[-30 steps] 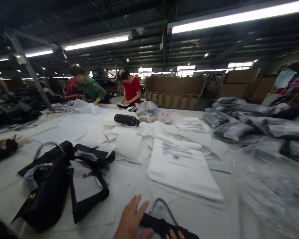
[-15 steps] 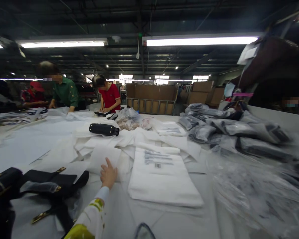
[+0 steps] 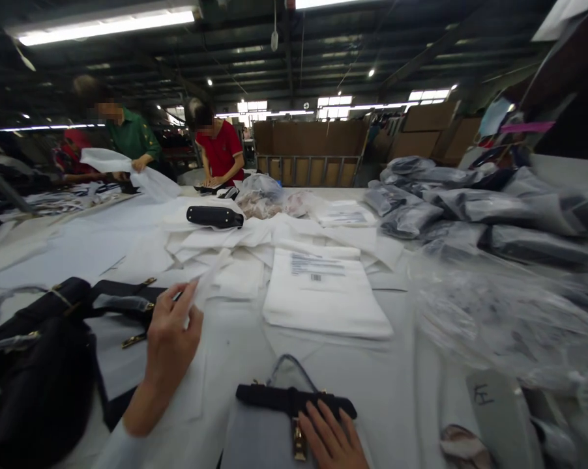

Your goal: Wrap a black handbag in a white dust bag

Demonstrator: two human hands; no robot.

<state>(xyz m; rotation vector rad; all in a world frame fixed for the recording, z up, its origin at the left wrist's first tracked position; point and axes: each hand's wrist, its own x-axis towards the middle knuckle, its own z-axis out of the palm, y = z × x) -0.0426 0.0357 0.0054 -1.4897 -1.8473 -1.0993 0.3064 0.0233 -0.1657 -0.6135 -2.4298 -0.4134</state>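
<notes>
My left hand (image 3: pixel 174 335) is closed, its thumb and fingers pinching a thin white sheet (image 3: pixel 210 277) that stands up edge-on from the grip. At the bottom centre lies a handbag (image 3: pixel 262 430) with a black top edge, a grey front, a gold clasp (image 3: pixel 299 440) and a wrapped handle. My right hand (image 3: pixel 334 436) rests flat across it beside the clasp, fingers spread. More black handbags (image 3: pixel 40 371) with gold fittings lie left of my left hand. A stack of white printed bags (image 3: pixel 328 296) sits on the table beyond the handbag.
Loose white sheets (image 3: pixel 240 270) and a small black bag (image 3: pixel 214 216) lie further back. Grey plastic-wrapped packages (image 3: pixel 470 195) are heaped at the right, with clear plastic bags (image 3: pixel 499 319) before them. Two co-workers, in green (image 3: pixel 132 140) and red (image 3: pixel 223 153), stand across the table.
My left hand has closed on a white sheet and lifted it from the pile. The handbag and my right hand have come into view. The view has tilted down.
</notes>
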